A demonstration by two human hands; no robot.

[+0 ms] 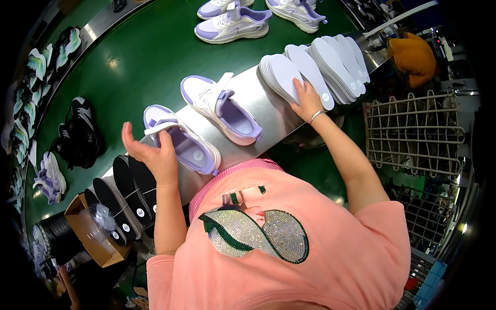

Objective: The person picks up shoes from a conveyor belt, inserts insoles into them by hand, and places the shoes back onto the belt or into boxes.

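My left hand (pixel 155 155) has its fingers spread, with the thumb at the tongue of a white and lavender sneaker (pixel 199 147). An insole with a round pale sticker lies inside that sneaker. Beside it, a second sneaker (pixel 222 108) of the same kind rests on the metal ledge, its tongue strap standing up. On the right, my right hand (pixel 308 101) has thumb and fingers at the lower edge of a stack of white insoles (pixel 279 75), seeming to pinch one. Another white insole (pixel 310 70) lies right beside these fingers.
More white insole stacks (pixel 333 67) continue along the metal ledge (pixel 248 82). Black insoles (pixel 119 204) and a cardboard box (pixel 93 232) lie at left. More sneakers (pixel 232 26) and black shoes (pixel 80 134) stand on the green surface (pixel 139 57). A wire rack (pixel 413 134) is at right.
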